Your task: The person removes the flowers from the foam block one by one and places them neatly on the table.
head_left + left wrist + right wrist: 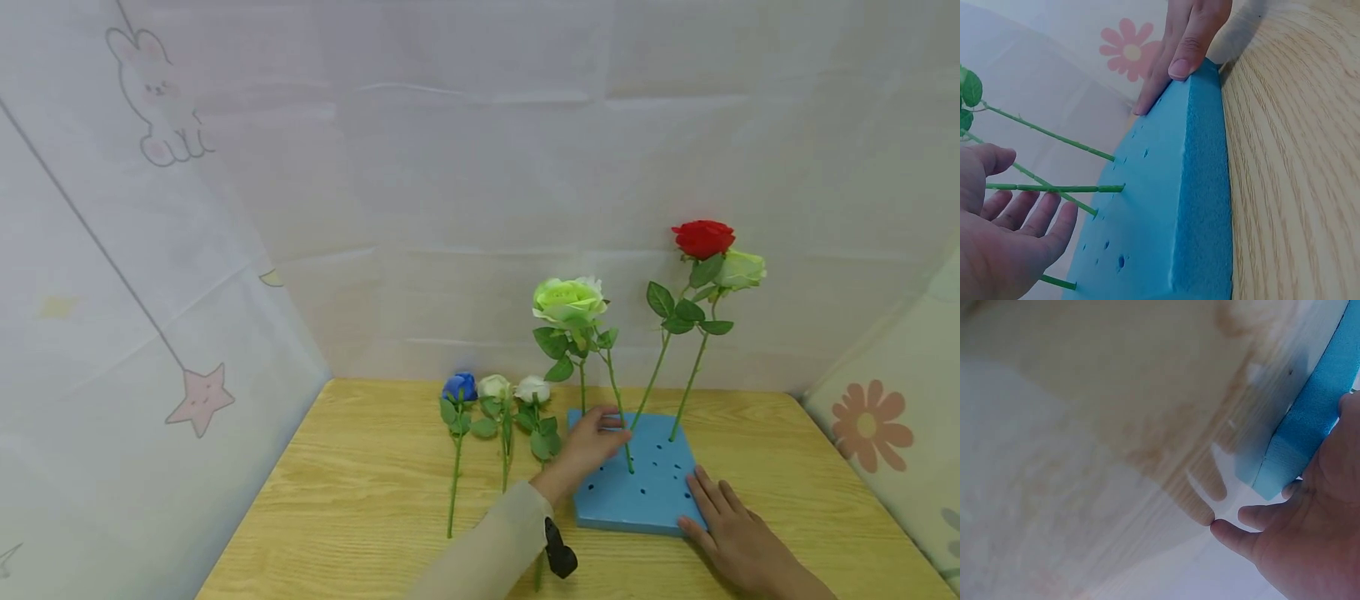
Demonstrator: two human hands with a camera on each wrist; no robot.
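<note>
Rose stem near-upright, top leftward

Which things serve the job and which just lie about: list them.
Apparently for the job: block; four standing roses; blue rose, cream rose and white rose, lying loose but probably included.

Just there: table; backdrop.

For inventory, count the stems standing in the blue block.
4: one stem by the left hand, one stem at the back left, one stem below the red rose, one stem rightmost. The left wrist view also shows four; none seems hidden.
</note>
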